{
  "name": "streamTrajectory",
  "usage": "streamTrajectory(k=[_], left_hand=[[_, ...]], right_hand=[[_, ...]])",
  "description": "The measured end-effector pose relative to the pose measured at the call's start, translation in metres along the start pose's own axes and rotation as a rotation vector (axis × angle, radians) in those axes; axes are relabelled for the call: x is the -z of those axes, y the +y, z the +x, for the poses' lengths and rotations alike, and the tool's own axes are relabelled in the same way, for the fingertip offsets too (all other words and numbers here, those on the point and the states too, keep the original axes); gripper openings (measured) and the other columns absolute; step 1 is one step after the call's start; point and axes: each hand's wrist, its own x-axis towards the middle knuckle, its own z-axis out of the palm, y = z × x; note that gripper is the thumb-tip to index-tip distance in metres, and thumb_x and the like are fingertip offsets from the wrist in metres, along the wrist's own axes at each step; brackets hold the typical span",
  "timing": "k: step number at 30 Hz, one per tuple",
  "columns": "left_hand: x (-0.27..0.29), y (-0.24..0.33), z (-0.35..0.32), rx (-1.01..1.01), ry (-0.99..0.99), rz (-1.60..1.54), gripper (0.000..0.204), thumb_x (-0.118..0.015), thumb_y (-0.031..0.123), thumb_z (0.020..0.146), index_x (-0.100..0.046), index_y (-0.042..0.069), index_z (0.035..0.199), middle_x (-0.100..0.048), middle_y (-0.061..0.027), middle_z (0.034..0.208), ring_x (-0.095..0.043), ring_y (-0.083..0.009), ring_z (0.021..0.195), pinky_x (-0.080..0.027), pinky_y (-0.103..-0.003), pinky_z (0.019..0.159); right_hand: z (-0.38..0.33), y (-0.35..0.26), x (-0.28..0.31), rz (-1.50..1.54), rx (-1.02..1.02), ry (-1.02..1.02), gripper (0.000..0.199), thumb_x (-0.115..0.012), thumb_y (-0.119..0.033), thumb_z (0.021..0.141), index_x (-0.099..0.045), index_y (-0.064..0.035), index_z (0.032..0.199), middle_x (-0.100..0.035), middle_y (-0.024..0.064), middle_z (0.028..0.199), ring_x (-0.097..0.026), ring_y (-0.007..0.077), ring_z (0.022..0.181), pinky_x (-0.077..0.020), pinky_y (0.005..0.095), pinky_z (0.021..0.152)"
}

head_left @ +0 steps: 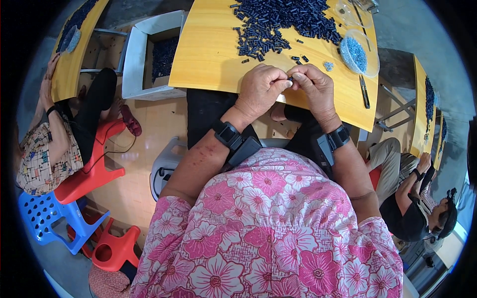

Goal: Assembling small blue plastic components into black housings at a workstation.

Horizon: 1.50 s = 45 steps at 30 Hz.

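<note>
My left hand (259, 90) and my right hand (316, 91) meet at the near edge of the yellow table (208, 54). Both are pinched, thumbs against fingers, around a small black part (290, 78) that the fingertips mostly cover. Just beyond them lie a few loose black parts of the same kind. Farther up the table spreads a large heap of small black cylindrical parts (288, 20). To the right of my hands sits a little cluster of pale blue bits (328, 66). A clear round tub (370, 67) full of tiny blue pieces stands past it.
A slim black tool (365, 93) lies by the table's right edge. Behind the tub is another clear container (343, 9). A white box (135, 64) with dark parts inside stands left of the table. People sit at tables on both sides; red and blue stools (52, 218) stand left.
</note>
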Motion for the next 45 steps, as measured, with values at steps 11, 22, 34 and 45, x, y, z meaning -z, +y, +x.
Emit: streamTrajectory(k=[11,22,34,45], left_hand=[[0.002,-0.001,-0.003,0.096,-0.005,-0.124,0.012,-0.070,0.012,0.084,-0.068,0.000,0.087,-0.062,-0.0072,0.076,-0.060,-0.0166,0.069,-0.048,-0.029,0.065],[-0.001,-0.003,-0.002,0.141,0.016,-0.146,0.011,-0.070,0.010,0.086,-0.068,0.000,0.088,-0.065,-0.0059,0.078,-0.060,-0.0130,0.069,-0.048,-0.027,0.064],[0.002,0.011,-0.008,0.364,-0.082,-0.367,0.008,-0.068,0.007,0.089,-0.070,-0.001,0.090,-0.067,0.0008,0.082,-0.058,-0.0039,0.073,-0.048,-0.022,0.065],[0.003,0.025,-0.026,0.363,-0.116,-0.296,0.010,-0.065,0.005,0.090,-0.068,-0.002,0.097,-0.069,-0.0022,0.088,-0.062,-0.0060,0.081,-0.050,-0.022,0.074]], right_hand=[[0.005,0.001,-0.004,-0.217,0.223,0.002,0.010,-0.061,0.000,0.087,-0.070,-0.0017,0.091,-0.066,0.0047,0.089,-0.059,0.0160,0.083,-0.0482,0.0275,0.077],[0.001,0.005,-0.018,-0.059,0.160,0.121,0.011,-0.062,0.000,0.088,-0.072,-0.0038,0.093,-0.065,0.0030,0.090,-0.059,0.0122,0.086,-0.0483,0.0258,0.079],[-0.013,0.003,-0.013,0.267,-0.069,0.114,0.015,-0.063,-0.007,0.092,-0.073,-0.0030,0.102,-0.067,0.0017,0.098,-0.062,0.0090,0.086,-0.0508,0.0245,0.079],[-0.027,-0.009,-0.009,0.229,-0.157,0.043,0.018,-0.061,-0.011,0.094,-0.071,-0.0010,0.104,-0.070,0.0031,0.090,-0.064,0.0088,0.081,-0.0531,0.0244,0.076]])
